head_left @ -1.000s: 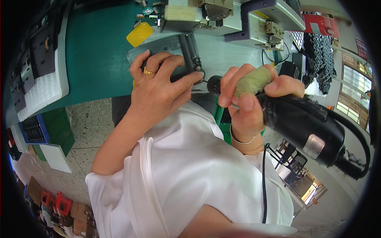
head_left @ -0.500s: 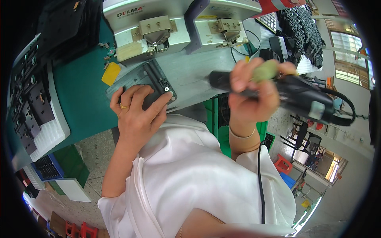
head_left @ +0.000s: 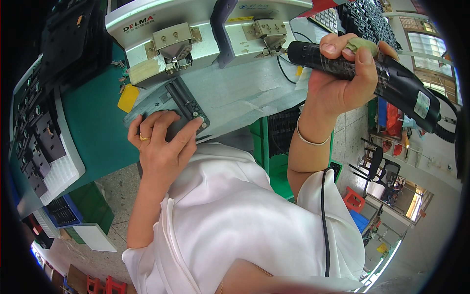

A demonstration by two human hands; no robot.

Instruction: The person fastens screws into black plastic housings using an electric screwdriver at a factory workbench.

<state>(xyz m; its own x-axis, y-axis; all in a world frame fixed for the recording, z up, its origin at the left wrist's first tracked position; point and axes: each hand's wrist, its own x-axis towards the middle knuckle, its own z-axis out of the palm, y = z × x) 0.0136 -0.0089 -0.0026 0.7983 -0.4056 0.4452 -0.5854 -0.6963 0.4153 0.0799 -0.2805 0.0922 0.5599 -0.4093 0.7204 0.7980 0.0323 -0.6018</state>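
My right hand [head_left: 342, 90] is wrapped round a black electric screwdriver [head_left: 311, 55], with a pale green wrap on one finger. The screwdriver lies nearly level, its nose at the metal outlet of the right screw feeder [head_left: 247, 46]. Whether its bit touches a screw is too small to tell. On the bench my left hand [head_left: 164, 149] holds down a black plastic part [head_left: 183, 100] with a long raised bar. Its fingers are bent over the near side, and a forefinger rests beside a round silvery screw or stud at one corner. The fingers hide part of the piece.
Left of the purple-grey divider stands another screw feeder [head_left: 142, 49]. A yellow card [head_left: 128, 98] lies on the green mat [head_left: 93, 112]. At the left, a white tray [head_left: 66, 171] holds several black parts. Black parts are heaped at the far right [head_left: 374, 27].
My right hand has carried the screwdriver up and away from me to the right feeder's outlet. My left hand stays on the black part; the whole view has shifted slightly.
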